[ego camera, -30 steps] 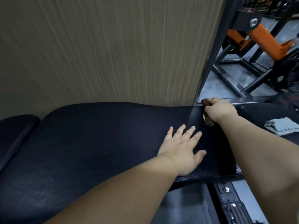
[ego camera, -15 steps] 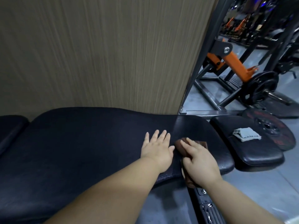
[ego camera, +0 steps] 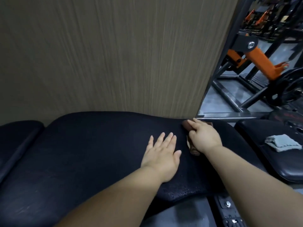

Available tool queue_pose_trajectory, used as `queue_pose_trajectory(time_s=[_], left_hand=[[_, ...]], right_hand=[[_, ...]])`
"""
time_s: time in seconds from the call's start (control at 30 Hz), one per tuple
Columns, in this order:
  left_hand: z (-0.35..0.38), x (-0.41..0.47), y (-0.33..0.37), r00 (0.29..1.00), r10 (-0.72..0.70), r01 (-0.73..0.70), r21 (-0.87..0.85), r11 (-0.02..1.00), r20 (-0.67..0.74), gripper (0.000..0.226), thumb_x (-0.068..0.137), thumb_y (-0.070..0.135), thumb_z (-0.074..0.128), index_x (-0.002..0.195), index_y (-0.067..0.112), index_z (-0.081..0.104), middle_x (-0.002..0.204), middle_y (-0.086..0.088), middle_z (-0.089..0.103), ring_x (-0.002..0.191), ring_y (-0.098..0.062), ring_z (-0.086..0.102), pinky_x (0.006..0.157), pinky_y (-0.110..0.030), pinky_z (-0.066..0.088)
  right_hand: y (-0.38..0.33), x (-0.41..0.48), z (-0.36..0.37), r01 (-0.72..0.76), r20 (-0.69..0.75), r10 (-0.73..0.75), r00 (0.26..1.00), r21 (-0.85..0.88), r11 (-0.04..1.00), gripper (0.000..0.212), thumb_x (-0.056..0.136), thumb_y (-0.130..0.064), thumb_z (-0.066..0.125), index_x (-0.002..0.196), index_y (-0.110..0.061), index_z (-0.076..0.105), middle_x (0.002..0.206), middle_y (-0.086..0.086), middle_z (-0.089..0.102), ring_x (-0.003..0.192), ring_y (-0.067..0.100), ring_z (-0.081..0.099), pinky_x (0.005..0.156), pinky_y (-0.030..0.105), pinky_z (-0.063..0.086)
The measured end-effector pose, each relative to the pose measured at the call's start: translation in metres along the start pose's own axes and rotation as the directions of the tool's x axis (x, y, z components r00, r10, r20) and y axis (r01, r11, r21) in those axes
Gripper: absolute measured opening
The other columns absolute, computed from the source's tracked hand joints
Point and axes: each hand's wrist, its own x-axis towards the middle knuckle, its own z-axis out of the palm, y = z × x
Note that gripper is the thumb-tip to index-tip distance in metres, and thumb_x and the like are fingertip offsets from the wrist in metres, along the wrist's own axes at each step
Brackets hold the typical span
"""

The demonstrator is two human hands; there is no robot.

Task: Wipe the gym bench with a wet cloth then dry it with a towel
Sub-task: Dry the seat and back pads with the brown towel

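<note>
The wood-grain wall panel (ego camera: pixel 114 54) fills the upper left of the view. Below it, the black bench pad (ego camera: pixel 90 145) runs across the frame, its far edge against the panel. A separate black seat pad (ego camera: pixel 278 166) lies just beside the bench on the right. An orange machine arm (ego camera: pixel 259 61) stands on the floor well behind it.

The left hand (ego camera: pixel 161 159) lies flat on the bench pad, fingers straight and slightly spread, holding nothing. Its placement matches the frame from half a second ago.

The right hand (ego camera: pixel 205 138) has its fingers bent over the brown cloth (ego camera: pixel 186 126) and presses it to the pad. Half a second ago this hand and the cloth were at the near edge of the pad. Both are now at the far edge, close to the wall panel.

The grey towel (ego camera: pixel 282 142) lies folded on the seat pad, apart from both hands, unchanged in position.
</note>
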Motion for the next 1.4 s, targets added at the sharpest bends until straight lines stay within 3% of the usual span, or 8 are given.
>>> queue_pose_trajectory(time_s=[0.3,0.53,0.73,0.8,0.87,1.0,1.1,1.4], left_hand=[[0.002,0.006,-0.008,1.000,-0.010,0.010,0.018,1.000,0.013,0.058,0.103,0.044,0.013,0.156,0.022,0.000,0.162,0.011,-0.007,0.148,-0.011,-0.015,0.118,-0.041,-0.015],[-0.006,-0.004,-0.013,0.999,-0.051,0.052,-0.038,0.998,0.009,0.056,0.105,0.038,0.015,0.156,0.018,0.006,0.163,0.007,0.001,0.149,-0.010,-0.006,0.120,-0.032,-0.008],[-0.018,-0.036,-0.050,0.991,-0.115,0.111,0.060,0.992,0.066,0.057,0.104,0.042,0.013,0.155,0.021,-0.004,0.162,0.010,-0.012,0.148,-0.012,-0.015,0.120,-0.039,-0.009],[-0.022,-0.045,-0.065,0.989,-0.137,0.133,0.075,0.988,0.058,0.058,0.104,0.043,0.013,0.155,0.022,-0.004,0.162,0.010,-0.012,0.148,-0.012,-0.014,0.121,-0.040,-0.009],[-0.022,-0.048,-0.071,0.990,-0.133,0.130,0.063,0.990,0.046,0.058,0.104,0.044,0.013,0.155,0.023,-0.003,0.162,0.011,-0.011,0.148,-0.012,-0.014,0.121,-0.041,-0.009],[-0.018,-0.049,-0.073,0.993,-0.121,0.121,0.028,0.992,-0.010,0.058,0.104,0.044,0.013,0.156,0.024,-0.001,0.162,0.012,-0.008,0.148,-0.011,-0.013,0.121,-0.041,-0.009],[-0.016,-0.050,-0.071,0.994,-0.110,0.111,0.011,0.994,-0.027,0.058,0.104,0.044,0.013,0.156,0.023,0.000,0.162,0.012,-0.007,0.148,-0.011,-0.013,0.121,-0.040,-0.009],[-0.013,-0.046,-0.077,0.992,-0.124,0.124,0.010,0.992,-0.030,0.058,0.103,0.043,0.013,0.156,0.023,0.000,0.162,0.013,-0.007,0.148,-0.010,-0.015,0.120,-0.040,-0.011]], right_hand=[[-0.015,0.059,0.014,-0.038,0.043,0.038,0.998,-0.020,0.999,0.051,0.093,-0.028,0.042,0.144,-0.031,0.041,0.156,-0.008,0.029,0.142,0.019,0.027,0.116,0.034,0.020],[-0.020,-0.048,0.011,0.130,0.060,-0.129,0.990,-0.017,0.991,0.057,0.089,-0.023,0.047,0.145,-0.030,0.040,0.156,-0.008,0.028,0.142,0.012,0.026,0.115,0.025,0.016],[-0.029,-0.151,0.017,0.235,0.094,-0.232,0.968,-0.015,0.972,0.066,0.072,-0.031,0.036,0.135,-0.027,0.055,0.147,-0.002,0.045,0.133,0.019,0.043,0.112,0.019,0.012],[-0.037,-0.154,0.016,0.233,0.097,-0.231,0.968,-0.014,0.972,0.067,0.073,-0.030,0.035,0.137,-0.029,0.052,0.149,-0.006,0.040,0.137,0.017,0.038,0.114,0.017,0.008],[-0.044,-0.142,0.013,0.251,0.106,-0.249,0.963,-0.014,0.968,0.065,0.076,-0.028,0.037,0.140,-0.032,0.047,0.152,-0.008,0.034,0.141,0.014,0.030,0.114,0.016,0.004],[-0.064,-0.097,0.016,0.250,0.111,-0.249,0.962,-0.003,0.968,0.056,0.091,-0.020,0.047,0.144,-0.033,0.040,0.156,-0.011,0.026,0.143,0.009,0.024,0.116,0.021,0.011],[-0.080,-0.054,0.024,0.185,0.097,-0.184,0.978,0.004,0.983,0.054,0.093,-0.023,0.046,0.145,-0.033,0.038,0.157,-0.012,0.024,0.143,0.011,0.023,0.117,0.029,0.018],[-0.120,0.043,0.050,0.110,0.095,-0.108,0.990,-0.015,0.994,0.055,0.092,-0.027,0.040,0.147,-0.030,0.037,0.157,-0.008,0.025,0.142,0.017,0.026,0.114,0.032,0.020]])
